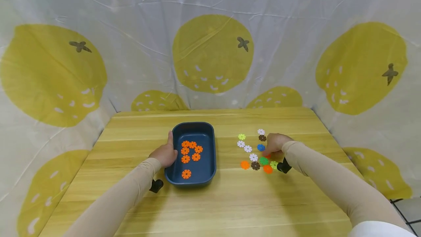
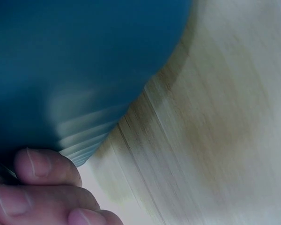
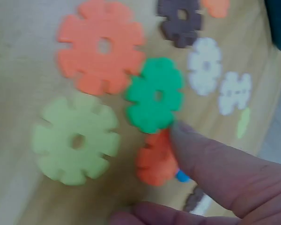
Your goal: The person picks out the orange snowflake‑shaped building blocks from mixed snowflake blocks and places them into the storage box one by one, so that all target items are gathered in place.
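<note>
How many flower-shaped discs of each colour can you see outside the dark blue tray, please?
White discs: 4
Orange discs: 3
Yellow-green discs: 2
Brown discs: 2
Blue disc: 1
Green disc: 1
Total: 13 visible; the right hand may hide others.

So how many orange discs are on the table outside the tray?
3: one orange disc left of a brown disc, another on the green disc's near side, a third by the thumb of the right hand, which may hide more.
</note>
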Demonstrator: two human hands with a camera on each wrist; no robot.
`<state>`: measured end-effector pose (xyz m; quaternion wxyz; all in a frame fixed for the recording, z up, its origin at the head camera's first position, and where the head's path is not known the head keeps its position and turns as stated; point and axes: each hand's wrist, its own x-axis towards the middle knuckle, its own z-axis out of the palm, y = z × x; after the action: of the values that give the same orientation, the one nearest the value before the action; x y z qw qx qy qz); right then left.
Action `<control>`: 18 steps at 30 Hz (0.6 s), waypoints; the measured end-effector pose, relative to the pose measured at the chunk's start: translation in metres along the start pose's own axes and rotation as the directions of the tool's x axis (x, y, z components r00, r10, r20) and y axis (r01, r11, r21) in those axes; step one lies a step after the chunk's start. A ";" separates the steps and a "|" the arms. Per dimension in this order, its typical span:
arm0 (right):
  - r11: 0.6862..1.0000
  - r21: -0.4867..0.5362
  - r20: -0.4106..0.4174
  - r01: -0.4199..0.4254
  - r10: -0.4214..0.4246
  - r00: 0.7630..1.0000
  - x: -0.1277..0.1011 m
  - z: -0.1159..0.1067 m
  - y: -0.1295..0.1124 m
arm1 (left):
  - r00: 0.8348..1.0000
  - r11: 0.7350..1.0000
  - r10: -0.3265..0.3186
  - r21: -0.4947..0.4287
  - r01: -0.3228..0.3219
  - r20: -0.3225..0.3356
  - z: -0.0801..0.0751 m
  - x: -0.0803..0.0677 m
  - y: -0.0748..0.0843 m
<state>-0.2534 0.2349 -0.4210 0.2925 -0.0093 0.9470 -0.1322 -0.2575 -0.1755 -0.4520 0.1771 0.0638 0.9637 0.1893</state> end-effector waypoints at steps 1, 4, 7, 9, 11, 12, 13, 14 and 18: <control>1.000 0.026 0.007 -0.003 0.003 1.000 0.000 0.003 0.004 | 1.000 1.000 -0.001 0.002 0.001 0.000 0.000 0.000 0.000; 0.997 0.075 0.010 -0.012 0.011 1.000 0.003 0.007 0.009 | 1.000 1.000 0.000 0.007 0.000 -0.002 0.000 0.000 0.001; 0.998 0.059 0.003 -0.020 0.020 1.000 0.008 0.007 0.008 | 1.000 1.000 0.002 0.007 -0.002 -0.006 -0.001 -0.001 0.001; 0.999 0.049 0.009 -0.019 0.018 1.000 0.011 0.006 0.007 | 1.000 1.000 0.002 0.003 -0.002 -0.007 -0.001 -0.001 0.001; 0.999 0.046 0.020 -0.016 0.015 1.000 0.013 0.005 0.006 | 1.000 1.000 -0.002 -0.003 0.002 -0.004 -0.001 -0.001 0.001; 0.999 0.045 0.027 -0.013 0.011 1.000 0.014 0.005 0.006 | 1.000 1.000 -0.004 -0.003 0.004 -0.004 0.000 -0.001 0.001; 0.999 0.045 0.035 -0.012 0.011 0.999 0.015 0.004 0.006 | 1.000 1.000 -0.006 -0.003 0.006 -0.003 0.000 -0.001 0.001; 0.999 0.046 0.038 -0.010 0.009 0.999 0.015 0.004 0.006 | 1.000 1.000 -0.007 -0.002 0.007 -0.003 0.000 -0.001 0.001; 0.994 0.108 0.036 0.032 -0.036 0.999 0.016 -0.001 0.003 | 1.000 1.000 -0.007 0.009 0.007 -0.004 0.000 0.000 0.001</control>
<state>-0.2672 0.2367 -0.4294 0.3084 -0.0122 0.9325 -0.1877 -0.2572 -0.1745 -0.4515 0.1755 0.0609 0.9651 0.1844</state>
